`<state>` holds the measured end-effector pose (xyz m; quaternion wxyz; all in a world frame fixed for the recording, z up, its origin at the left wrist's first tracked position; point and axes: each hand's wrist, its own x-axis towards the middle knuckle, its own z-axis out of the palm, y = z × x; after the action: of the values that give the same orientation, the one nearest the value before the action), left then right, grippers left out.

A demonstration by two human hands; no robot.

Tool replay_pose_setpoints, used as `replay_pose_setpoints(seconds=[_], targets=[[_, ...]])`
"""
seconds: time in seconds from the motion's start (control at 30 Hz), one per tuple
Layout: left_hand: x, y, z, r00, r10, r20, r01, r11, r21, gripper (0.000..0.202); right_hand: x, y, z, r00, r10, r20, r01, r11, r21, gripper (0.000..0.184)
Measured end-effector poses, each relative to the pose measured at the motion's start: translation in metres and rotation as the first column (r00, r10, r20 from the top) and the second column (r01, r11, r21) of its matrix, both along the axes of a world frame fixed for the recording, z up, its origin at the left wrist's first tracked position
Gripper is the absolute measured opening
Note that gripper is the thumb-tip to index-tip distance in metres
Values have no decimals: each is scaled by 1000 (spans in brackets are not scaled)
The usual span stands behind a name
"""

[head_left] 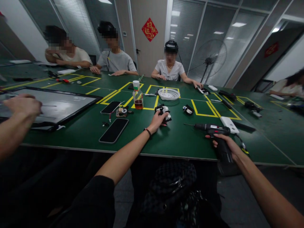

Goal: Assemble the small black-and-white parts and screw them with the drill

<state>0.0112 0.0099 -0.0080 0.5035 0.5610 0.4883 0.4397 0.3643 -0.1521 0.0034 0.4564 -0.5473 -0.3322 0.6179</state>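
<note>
Black plastic shells our drill at two o'clock; our right hand curls its fingers around the pistol grip, probably to keep the slim metal bit level, aimed towards nine. At ten lies a glossy, round-cornered phone. At twelve, our left hand pinches a blocky black-and-white part between thumb and fingers, seemingly to steady it; whether it touches the green table we cannot tell. Beyond sit a similar part at one, a clear bottle of amber liquid at eleven and a white latticed basket at twelve.
</note>
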Motion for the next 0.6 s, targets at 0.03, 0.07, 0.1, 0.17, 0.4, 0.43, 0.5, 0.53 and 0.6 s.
replay_pose_setpoints(seconds=[0.03, 0.07, 0.1, 0.17, 0.4, 0.43, 0.5, 0.53, 0.6], targets=[[-1, -1, 1, 1000, -5, -4, 5, 1000, -4, 53, 9, 2, 0, 998, -30, 47, 30, 1000, -5, 34], [-1, -1, 1, 1000, -10, -8, 10, 1000, -4, 53, 19, 6, -1, 991, -73, 116, 73, 997, 6, 35], [-2, -2, 2, 1000, -17, -6, 17, 1000, -2, 53, 28, 11, -1, 970, -128, 209, 126, 992, 26, 36], [-2, -2, 2, 999, -30, 17, 30, 1000, 4, 55, 48, 25, -3, 862, -235, 450, 218, 972, 91, 40], [-3, 1, -1, 990, -37, 138, 37, 999, 7, 58, 81, 78, 1, 39, -42, 998, 138, 990, 36, 73], [-3, 1, -1, 987, -49, 151, 48, 999, 6, 59, 78, 81, 2, 6, 7, 1000, 131, 991, -8, 74], [-4, 2, -2, 984, -70, 165, 70, 998, 5, 59, 68, 81, 7, -54, 58, 997, 120, 991, -51, 74], [-4, 2, -2, 983, -76, 167, 77, 997, 3, 59, 62, 78, 10, -88, 50, 995, 112, 993, -40, 73], [-4, 2, -2, 984, -77, 162, 79, 997, -4, 59, 46, 69, 20, -177, -44, 983, 96, 993, 62, 67]])
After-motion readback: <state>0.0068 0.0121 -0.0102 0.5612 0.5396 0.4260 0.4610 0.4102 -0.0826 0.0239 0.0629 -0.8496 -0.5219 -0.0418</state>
